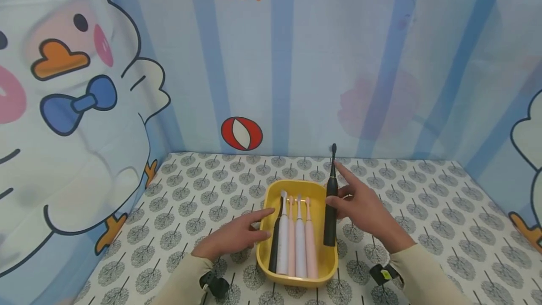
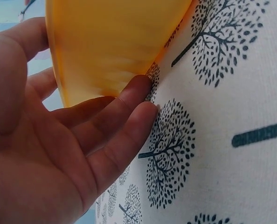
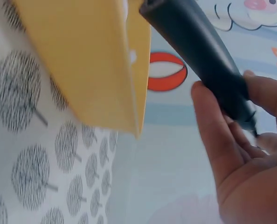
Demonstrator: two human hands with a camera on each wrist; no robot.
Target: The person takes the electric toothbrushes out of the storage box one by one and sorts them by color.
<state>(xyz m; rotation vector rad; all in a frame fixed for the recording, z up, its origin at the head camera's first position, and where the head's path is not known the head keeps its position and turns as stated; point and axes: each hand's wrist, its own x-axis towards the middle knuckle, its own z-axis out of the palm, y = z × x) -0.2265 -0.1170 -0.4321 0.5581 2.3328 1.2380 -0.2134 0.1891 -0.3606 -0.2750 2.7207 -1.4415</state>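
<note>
My right hand [image 1: 362, 206] holds a black electric toothbrush [image 1: 331, 201] by its handle, brush head up, over the right side of a yellow tray [image 1: 326, 267]. Its index finger extends up along the brush neck. In the right wrist view the black toothbrush [image 3: 199, 46] slants between thumb and fingers, its base toward the tray. My left hand [image 1: 237, 236] grips the tray's left side, thumb and index finger over the rim, other fingers [image 2: 120, 112] against the outer wall. Inside the tray lie a black toothbrush [image 1: 275, 244], white toothbrushes [image 1: 282, 244] and pink toothbrushes [image 1: 311, 248], side by side.
The tray stands on a tablecloth [image 1: 169, 239] printed with dark trees. Behind it hangs a blue striped backdrop [image 1: 313, 60] with a cartoon duck [image 1: 84, 154] at left and a red-and-white ball [image 1: 242, 133] low in the middle. Small black wrist cameras [image 1: 215, 285] sit on both sleeves.
</note>
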